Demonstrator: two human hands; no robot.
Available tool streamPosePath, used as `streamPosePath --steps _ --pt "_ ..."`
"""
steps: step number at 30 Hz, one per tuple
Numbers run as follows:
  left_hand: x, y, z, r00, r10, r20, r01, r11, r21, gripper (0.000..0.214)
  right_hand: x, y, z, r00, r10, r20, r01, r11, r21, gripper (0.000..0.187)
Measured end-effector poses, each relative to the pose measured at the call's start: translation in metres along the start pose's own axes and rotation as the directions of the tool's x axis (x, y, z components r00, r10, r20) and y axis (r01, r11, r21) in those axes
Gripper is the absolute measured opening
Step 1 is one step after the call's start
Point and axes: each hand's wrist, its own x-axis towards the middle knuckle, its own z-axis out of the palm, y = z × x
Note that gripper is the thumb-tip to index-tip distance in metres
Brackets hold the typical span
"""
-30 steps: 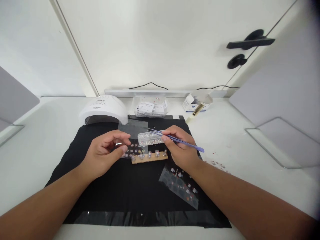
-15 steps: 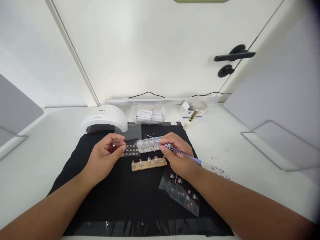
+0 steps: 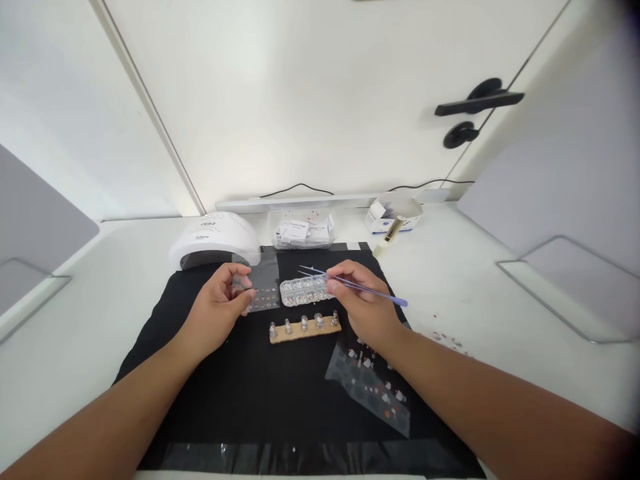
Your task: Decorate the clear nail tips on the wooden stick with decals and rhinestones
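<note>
My right hand (image 3: pixel 363 293) pinches blue-purple tweezers (image 3: pixel 365 288), their thin tips pointing left above a clear compartment box (image 3: pixel 301 293) of small shiny pieces. My left hand (image 3: pixel 220 303) hovers by a clear sticker sheet (image 3: pixel 265 300), thumb and index finger apart, the other fingers curled; I make out nothing held in it. Between the hands lies a tan strip (image 3: pixel 305 332) with several nail tips standing on small stands (image 3: pixel 304 323). Another clear sticker sheet (image 3: pixel 370 390) lies partly under my right forearm.
A black mat (image 3: pixel 240 407) covers the middle of the white table. Behind it stand a white nail lamp (image 3: pixel 215 237), a clear tub of packets (image 3: pixel 303 230), an open white carton (image 3: pixel 400 213) and a gold-capped tube (image 3: pixel 393 230). Loose stickers (image 3: pixel 450 341) are scattered on the right.
The whole view has shifted slightly, so things appear farther right. My right hand still grips the tweezers over the box, and the hands have hardly moved.
</note>
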Motion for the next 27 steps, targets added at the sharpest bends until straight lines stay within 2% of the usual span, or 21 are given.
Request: streamPosePath --steps 3,8,19,24,27 --pt "0.001 -0.002 -0.002 1.0 0.007 0.017 -0.007 1.0 0.002 0.035 0.006 0.002 0.001 0.991 0.131 -0.033 -0.127 0.987 0.101 0.016" --pt "-0.002 -0.003 -0.005 0.999 0.031 0.041 -0.032 0.999 0.03 0.03 0.012 -0.005 0.003 0.98 0.197 -0.024 -0.19 0.967 0.172 0.017" --pt "-0.005 -0.006 -0.009 0.98 0.155 0.124 -0.164 0.984 0.064 0.014 0.01 -0.007 0.005 0.959 0.28 0.038 -0.278 0.907 0.315 0.015" --pt "-0.007 -0.005 -0.011 0.944 0.292 0.154 -0.312 0.941 0.129 0.017 0.01 -0.008 0.005 0.953 0.295 0.076 -0.301 0.879 0.37 0.017" --pt "-0.007 -0.005 -0.01 0.931 0.334 0.15 -0.355 0.923 0.148 0.016 0.009 -0.008 0.005 0.951 0.298 0.086 -0.307 0.868 0.391 0.018"
